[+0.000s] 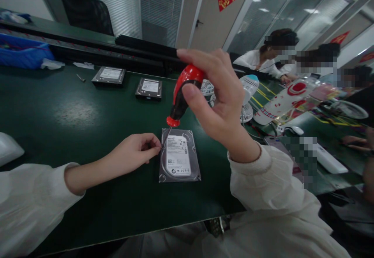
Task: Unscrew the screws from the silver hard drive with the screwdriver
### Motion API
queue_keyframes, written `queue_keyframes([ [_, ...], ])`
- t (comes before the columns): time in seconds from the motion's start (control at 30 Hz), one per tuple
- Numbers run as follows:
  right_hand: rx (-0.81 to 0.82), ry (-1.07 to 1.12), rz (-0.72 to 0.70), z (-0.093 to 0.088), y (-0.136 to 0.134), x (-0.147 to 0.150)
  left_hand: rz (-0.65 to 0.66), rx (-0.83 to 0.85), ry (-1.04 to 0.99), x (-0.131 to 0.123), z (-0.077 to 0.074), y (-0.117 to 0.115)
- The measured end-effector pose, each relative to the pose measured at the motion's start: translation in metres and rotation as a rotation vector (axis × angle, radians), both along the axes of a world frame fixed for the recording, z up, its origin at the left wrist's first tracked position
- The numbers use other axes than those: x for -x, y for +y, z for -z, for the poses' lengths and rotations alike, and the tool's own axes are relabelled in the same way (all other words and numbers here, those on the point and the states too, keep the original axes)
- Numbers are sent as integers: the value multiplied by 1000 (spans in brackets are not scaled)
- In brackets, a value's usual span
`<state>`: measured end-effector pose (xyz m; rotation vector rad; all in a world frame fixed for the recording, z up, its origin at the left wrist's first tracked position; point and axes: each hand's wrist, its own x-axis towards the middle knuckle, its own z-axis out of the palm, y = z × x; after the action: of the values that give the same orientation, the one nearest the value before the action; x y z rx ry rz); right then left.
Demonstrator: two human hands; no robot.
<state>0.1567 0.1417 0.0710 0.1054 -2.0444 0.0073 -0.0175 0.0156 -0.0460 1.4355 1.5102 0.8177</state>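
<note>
A silver hard drive with a white label [179,156] lies flat on the green table [122,199]. My right hand [219,98] is above it, thumb and fingers gripping the handle of a red and black screwdriver [184,94]. The screwdriver is tilted, and its shaft points down to the upper left part of the drive. At the drive's left edge, my left hand [143,149] is closed in a pinch beside the screwdriver tip. What its fingertips hold, if anything, is too small to tell.
Two more hard drives [109,75] [149,88] lie farther back. A blue bin [25,53] is at the far left. Small white fans [248,90], a red and white bottle [280,98] and a mouse [294,130] stand or lie on the right. Several people sit beyond.
</note>
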Motion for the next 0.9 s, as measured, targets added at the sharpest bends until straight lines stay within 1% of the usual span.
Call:
queue_keyframes([
  [0.13, -24, -43, -61, -1, 0, 0, 0, 1, 2, 0, 1, 1],
  [0.27, -59, 47, 35, 0, -2, 1, 0, 3, 6, 0, 2, 0],
  [0.33, -49, 56, 73, 0, -3, 0, 0, 4, 5, 1, 3, 0],
  [0.4, -20, 15, 54, 0, -3, -1, -1, 3, -2, 1, 4, 0],
  [0.5, 13, -45, -18, 0, -2, -1, -2, 9, -7, 1, 4, 1],
  [0.57, -4, -21, -40, 1, -1, 0, -1, 13, -6, 0, 2, 1],
  [0.7, -51, 53, 40, 0, -1, 1, -5, 14, -10, 0, 0, 1],
  [0.77, -8, 18, 62, 0, -2, 0, -4, 14, -2, 0, 1, 1],
  [0.9, 86, -79, -27, 1, -1, -2, 0, 13, 6, 1, 2, 1],
])
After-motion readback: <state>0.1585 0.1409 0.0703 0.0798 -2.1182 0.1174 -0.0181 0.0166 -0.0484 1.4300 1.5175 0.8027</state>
